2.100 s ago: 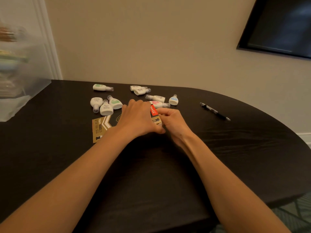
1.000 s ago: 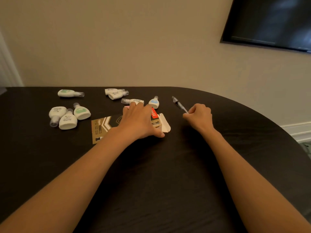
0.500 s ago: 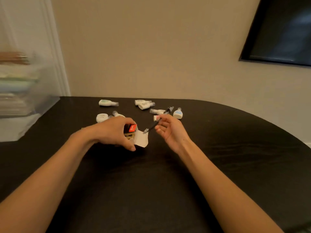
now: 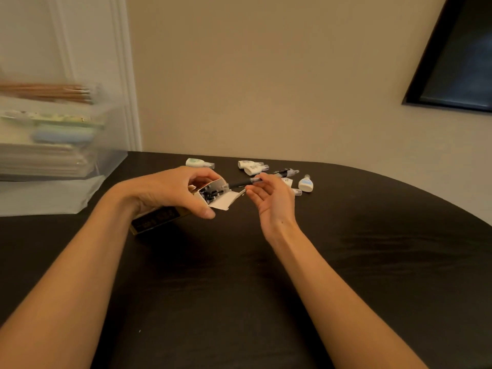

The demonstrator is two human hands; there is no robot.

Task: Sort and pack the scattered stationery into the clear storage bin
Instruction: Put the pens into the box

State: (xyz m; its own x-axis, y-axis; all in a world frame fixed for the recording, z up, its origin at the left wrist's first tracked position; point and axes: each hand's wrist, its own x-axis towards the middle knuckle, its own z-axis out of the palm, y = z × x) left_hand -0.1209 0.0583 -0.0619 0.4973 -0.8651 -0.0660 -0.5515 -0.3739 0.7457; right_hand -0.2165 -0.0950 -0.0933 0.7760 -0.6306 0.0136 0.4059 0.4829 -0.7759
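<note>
Picked off the tabletop (image 4: 346, 249), the black pen (image 4: 239, 184) pinched by the right hand (image 4: 271, 203) now enters the open box (image 4: 213, 194) the left hand (image 4: 170, 193) grips, clear storage bin (image 4: 106, 161) waiting further left.

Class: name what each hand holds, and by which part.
The left hand grips the pen box near its open end; the right hand pinches the black pen around mid-barrel.

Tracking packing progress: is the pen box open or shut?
Open: the pen box has its end flap folded out, and pens show inside. Left hand grips it.
</note>
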